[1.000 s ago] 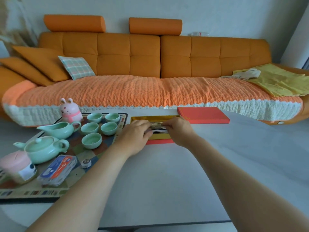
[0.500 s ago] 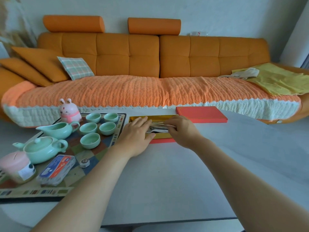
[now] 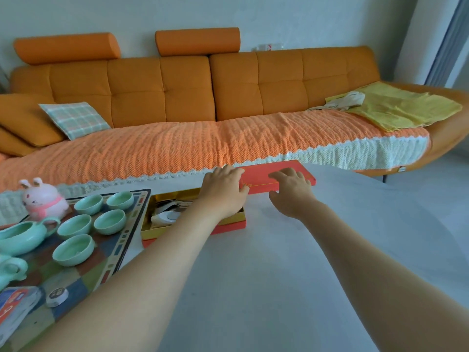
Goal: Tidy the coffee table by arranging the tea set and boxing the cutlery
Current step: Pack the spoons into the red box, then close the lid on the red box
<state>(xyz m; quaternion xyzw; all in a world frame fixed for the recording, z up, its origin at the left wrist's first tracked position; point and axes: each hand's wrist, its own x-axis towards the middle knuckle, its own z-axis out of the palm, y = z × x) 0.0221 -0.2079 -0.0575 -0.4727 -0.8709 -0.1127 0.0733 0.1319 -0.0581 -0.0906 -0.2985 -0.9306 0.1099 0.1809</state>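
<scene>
Living room, orange sofa (image 3: 162,92) behind a pale grey coffee table (image 3: 279,262): a person reaches with both bare arms across the table to a flat red lid (image 3: 258,182) lying at its far edge. The left hand (image 3: 223,193) wraps the lid's left end, fingers curled over the top and thumb against the near side. The right hand (image 3: 291,191) grips it further right, fingers spread on the top face and thumb tucked under the near edge.

Just in front of the lid, toward the table's left side, the open box (image 3: 152,231) sits with its gold lining showing. The cutlery (image 3: 170,212) lies loose inside it, partly hidden by the left forearm.

Along the table's left edge, a patterned mat (image 3: 121,240) carries the tea set. Five pale green cups (image 3: 110,221) are grouped at its far end, and a matching pitcher (image 3: 17,236) and teapot (image 3: 10,270) stand nearer the left border. A pink rabbit figure (image 3: 42,199) stands at the mat's far left corner.

On the sofa, a plaid cushion (image 3: 74,119) leans at the left and a yellow cloth (image 3: 401,107) is spread at the right end.
</scene>
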